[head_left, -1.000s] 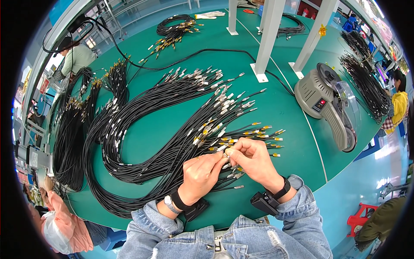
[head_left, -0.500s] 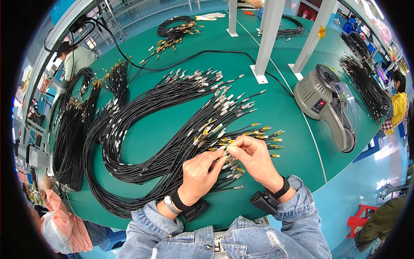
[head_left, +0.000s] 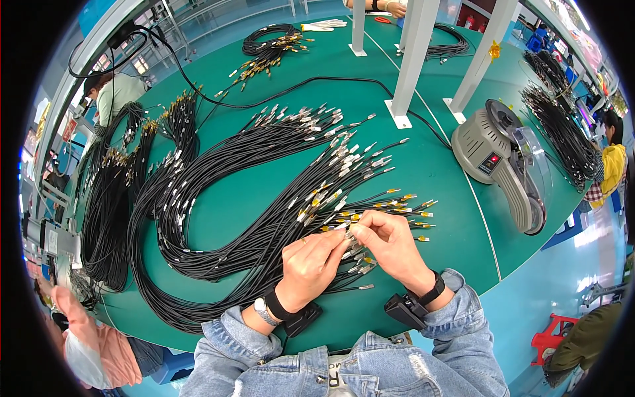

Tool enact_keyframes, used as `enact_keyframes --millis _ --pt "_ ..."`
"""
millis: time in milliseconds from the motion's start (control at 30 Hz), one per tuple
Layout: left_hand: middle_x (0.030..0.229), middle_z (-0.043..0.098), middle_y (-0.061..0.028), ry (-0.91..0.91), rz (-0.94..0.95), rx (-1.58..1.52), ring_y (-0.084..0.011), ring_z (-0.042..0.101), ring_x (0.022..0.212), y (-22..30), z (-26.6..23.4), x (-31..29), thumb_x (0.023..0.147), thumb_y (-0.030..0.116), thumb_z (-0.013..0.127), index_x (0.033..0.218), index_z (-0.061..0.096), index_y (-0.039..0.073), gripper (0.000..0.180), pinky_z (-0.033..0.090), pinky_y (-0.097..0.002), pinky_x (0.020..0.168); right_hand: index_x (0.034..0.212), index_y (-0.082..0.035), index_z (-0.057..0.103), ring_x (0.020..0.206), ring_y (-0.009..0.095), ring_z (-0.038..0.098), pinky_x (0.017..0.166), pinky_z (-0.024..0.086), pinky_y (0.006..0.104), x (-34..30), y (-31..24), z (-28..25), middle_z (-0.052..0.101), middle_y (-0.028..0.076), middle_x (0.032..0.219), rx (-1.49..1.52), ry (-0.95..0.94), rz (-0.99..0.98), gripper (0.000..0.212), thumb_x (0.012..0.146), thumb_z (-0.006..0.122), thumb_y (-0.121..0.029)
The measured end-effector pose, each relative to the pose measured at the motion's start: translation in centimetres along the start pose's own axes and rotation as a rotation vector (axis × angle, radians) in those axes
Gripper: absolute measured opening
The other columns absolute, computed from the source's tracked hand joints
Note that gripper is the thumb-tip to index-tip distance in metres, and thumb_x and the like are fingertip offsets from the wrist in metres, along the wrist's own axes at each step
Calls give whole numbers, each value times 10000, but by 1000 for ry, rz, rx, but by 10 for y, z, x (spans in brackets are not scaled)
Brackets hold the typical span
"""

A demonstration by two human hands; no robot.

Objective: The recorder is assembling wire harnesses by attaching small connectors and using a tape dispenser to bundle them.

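Grip of the left hand (head_left: 309, 263) is a close pinch, thumb against forefinger; the right hand (head_left: 385, 241) meets it in a like pinch. Between their fingertips is a small pale piece (head_left: 349, 232), mostly covered and too small to name for certain. Both hands are above the near side of the green worktop (head_left: 450, 258), over the ends of a large bundle of black cables (head_left: 218, 264). That bundle lies in a wide curve, bowed toward the left edge, its white- and yellow-tagged ends pointing right. More black cables (head_left: 106, 225) lie by the left edge. Toward the far edge are a smaller coil of cables (head_left: 249, 45) and, just beside it, a white glove (head_left: 324, 25). A grey tape machine (head_left: 477, 147) stands toward the right edge, well apart from the hands.
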State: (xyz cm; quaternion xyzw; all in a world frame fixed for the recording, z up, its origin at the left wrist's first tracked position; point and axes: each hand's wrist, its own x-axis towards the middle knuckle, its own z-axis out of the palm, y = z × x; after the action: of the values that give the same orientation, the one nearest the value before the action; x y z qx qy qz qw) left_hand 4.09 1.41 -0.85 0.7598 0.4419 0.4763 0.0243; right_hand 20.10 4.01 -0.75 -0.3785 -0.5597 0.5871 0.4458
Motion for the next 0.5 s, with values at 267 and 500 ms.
enact_keyframes --millis 267,500 --pt "783 681 -90 4 56 11 -201 662 628 -6 3 -3 708 20 741 868 645 20 187 505 -265 518 761 25 568 616 39 451 556 396 225 1 -1 0 520 -24 645 -55 3 -42 189 888 600 -111" --pt "768 678 -87 17 62 20 -207 657 610 -8 6 -6 710 23 737 855 648 21 171 505 -273 513 771 24 563 666 52 450 603 390 220 0 0 -1 509 -19 713 -219 0 -10 157 889 590 -77"
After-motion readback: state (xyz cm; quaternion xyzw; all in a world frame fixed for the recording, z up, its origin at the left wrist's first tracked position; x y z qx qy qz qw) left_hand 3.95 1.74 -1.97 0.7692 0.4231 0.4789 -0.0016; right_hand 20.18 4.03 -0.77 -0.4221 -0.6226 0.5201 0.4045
